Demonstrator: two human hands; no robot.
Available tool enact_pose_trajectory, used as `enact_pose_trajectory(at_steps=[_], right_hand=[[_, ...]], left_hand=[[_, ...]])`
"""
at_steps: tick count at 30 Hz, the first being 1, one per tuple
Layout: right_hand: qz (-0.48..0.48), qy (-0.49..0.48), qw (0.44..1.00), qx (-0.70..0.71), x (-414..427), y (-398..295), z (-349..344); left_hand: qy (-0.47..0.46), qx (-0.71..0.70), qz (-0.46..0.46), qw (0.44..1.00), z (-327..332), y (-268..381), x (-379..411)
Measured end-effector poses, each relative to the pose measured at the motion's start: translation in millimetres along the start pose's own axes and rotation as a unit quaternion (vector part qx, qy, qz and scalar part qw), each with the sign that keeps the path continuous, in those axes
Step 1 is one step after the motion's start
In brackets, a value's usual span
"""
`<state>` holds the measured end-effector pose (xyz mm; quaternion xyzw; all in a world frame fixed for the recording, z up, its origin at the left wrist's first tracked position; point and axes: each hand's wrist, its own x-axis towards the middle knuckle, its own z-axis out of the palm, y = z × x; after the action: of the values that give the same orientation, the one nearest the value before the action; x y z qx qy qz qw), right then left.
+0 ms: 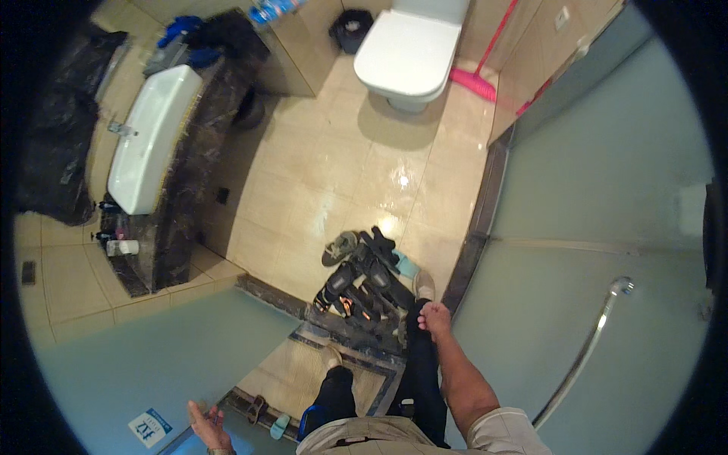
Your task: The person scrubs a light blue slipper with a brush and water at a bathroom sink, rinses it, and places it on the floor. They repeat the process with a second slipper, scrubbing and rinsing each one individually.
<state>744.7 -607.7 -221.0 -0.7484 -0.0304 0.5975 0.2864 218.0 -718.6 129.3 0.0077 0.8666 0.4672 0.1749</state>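
Note:
My left hand [209,425] is at the lower left beside the frosted glass panel [170,364], its fingers apart and nothing seen in them. Over my thigh in dark trousers hangs my right hand [435,319], fingers curled; whether it holds something is hidden. Just left of it, a heap of dark shoes and black gear [364,278] lies on the tiles and the dark stone threshold [358,335]. A grey-green shoe [341,245] tops the heap's left side, and a light blue slipper [407,265] shows at its right.
A white toilet [409,54] stands at the top, with a pink broom [475,84] and a black bin [351,31] beside it. On the left, a white basin [153,136] rests on a dark stone counter [193,148]. Frosted glass with a metal handle [591,341] borders the right. More slippers [280,426] lie below.

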Motion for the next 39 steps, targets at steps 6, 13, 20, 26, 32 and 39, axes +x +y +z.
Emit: enact_pose_trajectory(at_steps=[6,13,20,26,32,39], right_hand=[[-0.109,0.068,0.957,-0.26,150.6,74.9,-26.2],[-0.323,0.056,0.83,-0.452,264.2,92.2,21.5],[-0.259,0.1,0.727,-0.628,314.8,98.0,74.1],[-0.194,0.129,0.672,-0.703,338.0,110.0,83.3],[-0.217,0.067,0.649,-0.726,323.8,75.3,84.9],[-0.278,0.139,0.666,-0.679,338.7,121.2,87.4]], left_hand=[[0.032,0.075,0.024,0.996,3.4,1.0,26.0],[0.082,0.155,0.06,0.983,24.1,-0.8,35.1],[0.107,0.199,0.065,0.972,34.2,-2.9,47.9],[0.116,0.211,0.044,0.97,40.3,-7.3,59.4],[0.127,0.215,0.024,0.968,35.8,-9.7,61.6],[0.125,0.215,0.018,0.968,39.7,-12.6,69.4]])
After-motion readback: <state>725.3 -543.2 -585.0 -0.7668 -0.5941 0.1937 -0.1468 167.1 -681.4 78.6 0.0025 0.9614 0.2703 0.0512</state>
